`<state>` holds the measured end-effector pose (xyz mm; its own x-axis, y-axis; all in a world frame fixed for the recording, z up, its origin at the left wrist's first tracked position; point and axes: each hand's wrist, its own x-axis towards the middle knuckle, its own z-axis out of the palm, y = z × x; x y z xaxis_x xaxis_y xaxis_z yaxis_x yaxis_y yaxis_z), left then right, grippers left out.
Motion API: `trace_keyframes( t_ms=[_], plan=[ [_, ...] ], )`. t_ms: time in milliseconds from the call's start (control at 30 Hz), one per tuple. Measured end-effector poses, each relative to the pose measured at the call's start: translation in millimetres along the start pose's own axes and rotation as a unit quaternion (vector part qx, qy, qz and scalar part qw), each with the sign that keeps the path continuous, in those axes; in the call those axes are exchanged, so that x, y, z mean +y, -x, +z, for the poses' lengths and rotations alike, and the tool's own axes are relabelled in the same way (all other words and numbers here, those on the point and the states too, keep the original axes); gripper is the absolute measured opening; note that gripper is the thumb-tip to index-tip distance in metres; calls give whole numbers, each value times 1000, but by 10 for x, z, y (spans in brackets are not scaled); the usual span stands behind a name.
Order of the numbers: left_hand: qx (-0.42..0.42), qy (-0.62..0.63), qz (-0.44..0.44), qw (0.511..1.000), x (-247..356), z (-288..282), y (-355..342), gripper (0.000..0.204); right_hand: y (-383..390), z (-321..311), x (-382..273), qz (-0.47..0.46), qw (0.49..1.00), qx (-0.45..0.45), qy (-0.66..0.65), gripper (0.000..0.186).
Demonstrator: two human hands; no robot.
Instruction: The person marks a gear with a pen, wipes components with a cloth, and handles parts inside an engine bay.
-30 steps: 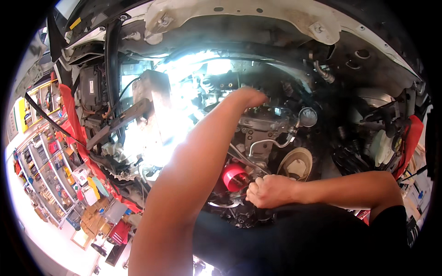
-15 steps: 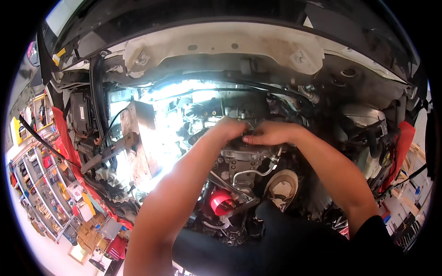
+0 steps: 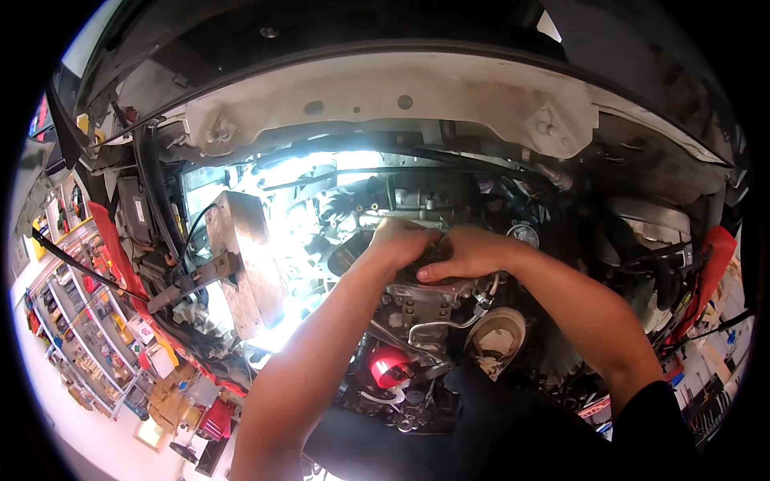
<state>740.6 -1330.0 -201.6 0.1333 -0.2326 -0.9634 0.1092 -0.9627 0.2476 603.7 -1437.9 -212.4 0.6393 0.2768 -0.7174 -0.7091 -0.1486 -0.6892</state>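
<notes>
Dull grey metal engine (image 3: 425,308) sits mid-bay, under both hands. From the left: a red fabric-like strip (image 3: 114,248), perhaps guarding bodywork; a scuffed oblong block (image 3: 239,260); a glossy red plastic piece (image 3: 387,363); the curled left hand (image 3: 403,243) close against the right hand (image 3: 468,254), probably for steadiness, anything pinched hidden; a beige oval duct (image 3: 495,338).

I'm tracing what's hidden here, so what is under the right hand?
Just below the right hand in view, part of the engine and a curved silver pipe show. Whatever lies directly under the hand is covered.
</notes>
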Motion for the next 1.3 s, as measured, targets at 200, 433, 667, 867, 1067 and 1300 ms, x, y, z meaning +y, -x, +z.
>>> trace_keyframes(
  t_ms=[200, 433, 667, 867, 1067, 1300],
  plan=[
    [27, -55, 101, 993, -90, 14, -61, 33, 5, 92, 58, -21, 993, 44, -111, 83],
    [-2, -84, 71, 994, -42, 1, -31, 30, -52, 141, 168, 0, 995, 21, -100, 86],
    [-64, -95, 59, 992, 14, -80, -66, 42, -76, 74, 162, 9, 998, -43, -47, 70],
    [-83, -391, 3, 917, 152, -68, -41, 64, -149, 74, 205, -21, 996, -73, -53, 79],
    [-284, -306, -33, 908, 335, -230, -88, 56, -203, 165, 280, -127, 985, -19, -117, 93],
    [-296, -203, -112, 926, 381, -255, -38, 44, -157, 122, 210, -12, 996, -42, -83, 78]
  ],
)
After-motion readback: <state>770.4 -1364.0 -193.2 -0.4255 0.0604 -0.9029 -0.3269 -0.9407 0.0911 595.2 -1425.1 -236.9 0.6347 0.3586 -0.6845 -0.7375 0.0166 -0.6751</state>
